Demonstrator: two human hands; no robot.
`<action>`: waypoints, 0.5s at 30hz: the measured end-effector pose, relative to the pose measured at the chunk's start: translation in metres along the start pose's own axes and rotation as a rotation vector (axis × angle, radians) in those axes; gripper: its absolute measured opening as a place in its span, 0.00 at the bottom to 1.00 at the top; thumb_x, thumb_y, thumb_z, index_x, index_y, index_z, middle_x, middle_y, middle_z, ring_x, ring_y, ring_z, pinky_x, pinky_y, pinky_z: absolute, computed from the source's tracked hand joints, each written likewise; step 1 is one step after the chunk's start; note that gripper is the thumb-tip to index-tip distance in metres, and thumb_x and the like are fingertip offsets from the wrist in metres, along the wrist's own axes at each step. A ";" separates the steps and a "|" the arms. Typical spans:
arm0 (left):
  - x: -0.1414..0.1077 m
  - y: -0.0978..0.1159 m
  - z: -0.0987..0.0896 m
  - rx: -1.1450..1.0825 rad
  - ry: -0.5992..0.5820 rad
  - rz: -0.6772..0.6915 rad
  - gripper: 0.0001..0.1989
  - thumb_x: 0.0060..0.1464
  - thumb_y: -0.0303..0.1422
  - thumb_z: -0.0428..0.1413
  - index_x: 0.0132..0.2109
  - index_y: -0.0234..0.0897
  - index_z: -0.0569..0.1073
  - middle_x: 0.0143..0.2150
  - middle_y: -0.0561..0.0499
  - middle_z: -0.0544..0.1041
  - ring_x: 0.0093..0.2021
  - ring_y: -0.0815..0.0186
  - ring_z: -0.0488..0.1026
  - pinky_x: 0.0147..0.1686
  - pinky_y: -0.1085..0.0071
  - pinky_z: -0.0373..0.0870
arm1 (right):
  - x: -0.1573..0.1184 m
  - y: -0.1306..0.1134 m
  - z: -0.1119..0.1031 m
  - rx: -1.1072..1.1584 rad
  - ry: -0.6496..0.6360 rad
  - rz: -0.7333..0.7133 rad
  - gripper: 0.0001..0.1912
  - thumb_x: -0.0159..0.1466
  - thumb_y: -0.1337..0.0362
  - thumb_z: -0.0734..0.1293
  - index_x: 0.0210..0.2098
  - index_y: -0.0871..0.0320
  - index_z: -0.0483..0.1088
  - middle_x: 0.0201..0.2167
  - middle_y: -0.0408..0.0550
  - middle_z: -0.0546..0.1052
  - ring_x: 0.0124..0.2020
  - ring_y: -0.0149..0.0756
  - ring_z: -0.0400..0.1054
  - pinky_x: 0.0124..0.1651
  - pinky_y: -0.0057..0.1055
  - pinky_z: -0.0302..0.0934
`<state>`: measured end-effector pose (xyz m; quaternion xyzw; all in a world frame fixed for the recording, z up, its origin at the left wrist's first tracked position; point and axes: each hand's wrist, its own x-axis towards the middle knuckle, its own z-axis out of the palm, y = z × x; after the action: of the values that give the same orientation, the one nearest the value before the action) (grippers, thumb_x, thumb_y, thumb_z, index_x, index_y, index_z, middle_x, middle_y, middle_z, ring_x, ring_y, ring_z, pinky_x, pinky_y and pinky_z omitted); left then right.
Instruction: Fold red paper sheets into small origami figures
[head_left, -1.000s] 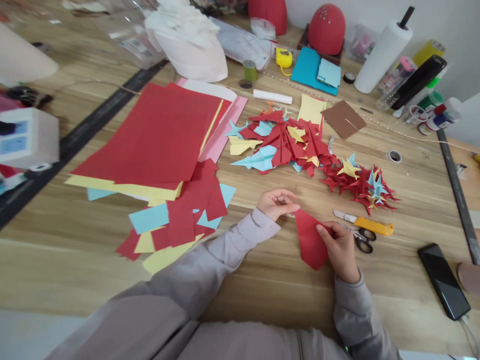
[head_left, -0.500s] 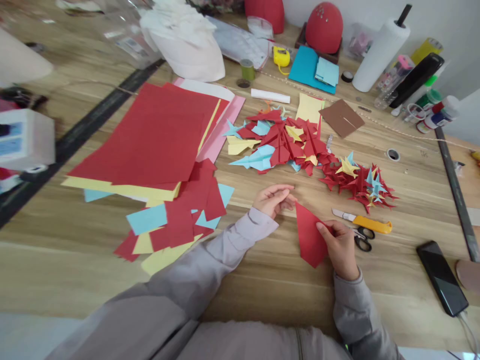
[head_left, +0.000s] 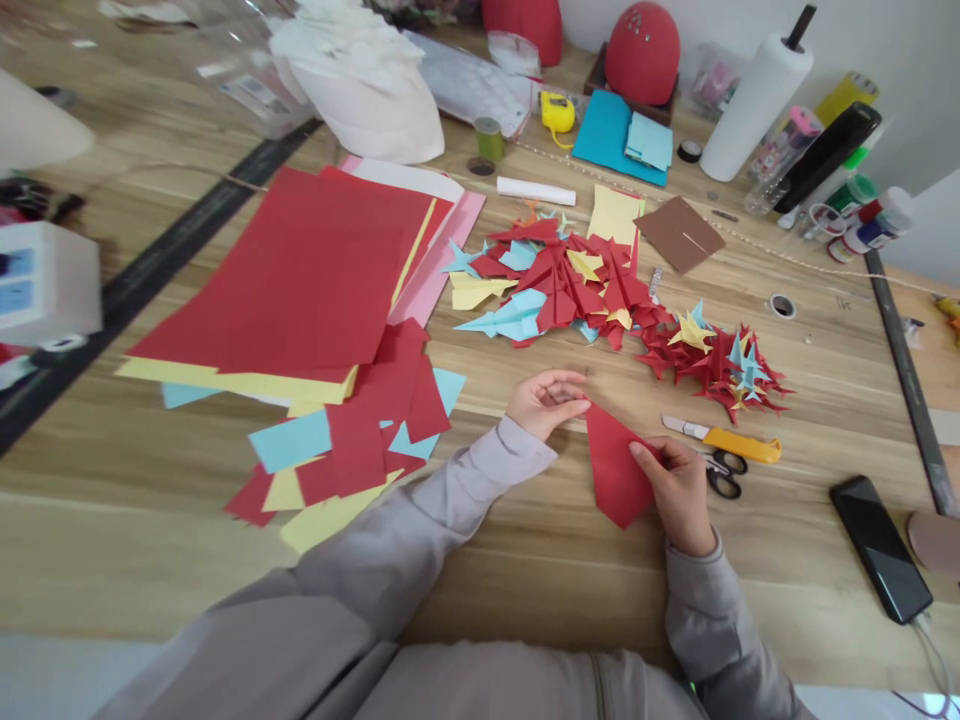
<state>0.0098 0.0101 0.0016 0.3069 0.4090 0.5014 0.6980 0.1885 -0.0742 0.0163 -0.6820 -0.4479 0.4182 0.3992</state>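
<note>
while right hand (head_left: 682,490) pinches right edge of folded red paper (head_left: 616,468) between thumb and fingers, left hand (head_left: 547,402) pinches its pointed far tip. paper is at near middle of table (head_left: 795,570), left of scissors (head_left: 725,483); contact with tabletop cannot be told. judged light, thin, stiffer along folds, easily creased or torn, not slippery. best hold: edges and tip, light fingertip pressure.

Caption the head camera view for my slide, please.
Right hand holds red paper, left hand at its tip, scissors nearby.
</note>
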 end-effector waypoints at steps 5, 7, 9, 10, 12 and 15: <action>0.001 -0.003 -0.001 0.027 0.032 0.032 0.21 0.28 0.30 0.68 0.35 0.31 0.74 0.24 0.54 0.76 0.24 0.70 0.73 0.27 0.72 0.75 | 0.000 -0.001 0.001 0.009 0.013 0.016 0.14 0.53 0.54 0.70 0.30 0.60 0.75 0.26 0.49 0.78 0.26 0.34 0.68 0.28 0.29 0.61; 0.001 -0.004 -0.001 0.052 0.045 0.054 0.22 0.29 0.32 0.68 0.35 0.31 0.73 0.24 0.54 0.76 0.23 0.70 0.73 0.26 0.71 0.75 | 0.000 -0.002 0.001 -0.002 0.017 0.015 0.14 0.52 0.54 0.70 0.29 0.60 0.76 0.25 0.48 0.78 0.25 0.34 0.68 0.28 0.29 0.61; 0.001 -0.005 -0.001 0.071 0.060 0.074 0.22 0.29 0.32 0.68 0.36 0.31 0.73 0.23 0.54 0.75 0.22 0.70 0.73 0.24 0.72 0.74 | 0.000 -0.004 0.001 -0.003 0.027 0.015 0.14 0.52 0.55 0.70 0.28 0.60 0.76 0.25 0.48 0.78 0.25 0.34 0.69 0.28 0.28 0.61; 0.001 -0.006 -0.001 0.076 0.066 0.083 0.22 0.30 0.32 0.68 0.36 0.31 0.73 0.23 0.54 0.75 0.21 0.70 0.72 0.23 0.73 0.74 | 0.000 -0.005 0.002 0.003 0.033 0.020 0.14 0.51 0.55 0.71 0.28 0.60 0.76 0.25 0.48 0.78 0.25 0.34 0.69 0.27 0.28 0.62; 0.002 -0.006 -0.001 0.075 0.076 0.096 0.22 0.30 0.32 0.68 0.37 0.31 0.72 0.23 0.54 0.75 0.20 0.71 0.72 0.22 0.74 0.72 | 0.000 -0.008 0.002 0.022 0.041 0.039 0.14 0.51 0.55 0.71 0.29 0.60 0.77 0.25 0.48 0.79 0.25 0.35 0.69 0.26 0.28 0.62; 0.002 -0.006 -0.001 0.066 0.084 0.097 0.22 0.30 0.30 0.68 0.36 0.31 0.73 0.22 0.54 0.75 0.20 0.72 0.71 0.21 0.75 0.72 | 0.000 -0.011 0.003 0.038 0.045 0.054 0.14 0.51 0.55 0.71 0.29 0.60 0.77 0.25 0.48 0.79 0.25 0.35 0.70 0.26 0.29 0.63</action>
<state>0.0115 0.0098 -0.0044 0.3278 0.4388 0.5334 0.6446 0.1829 -0.0706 0.0253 -0.6952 -0.4125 0.4217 0.4107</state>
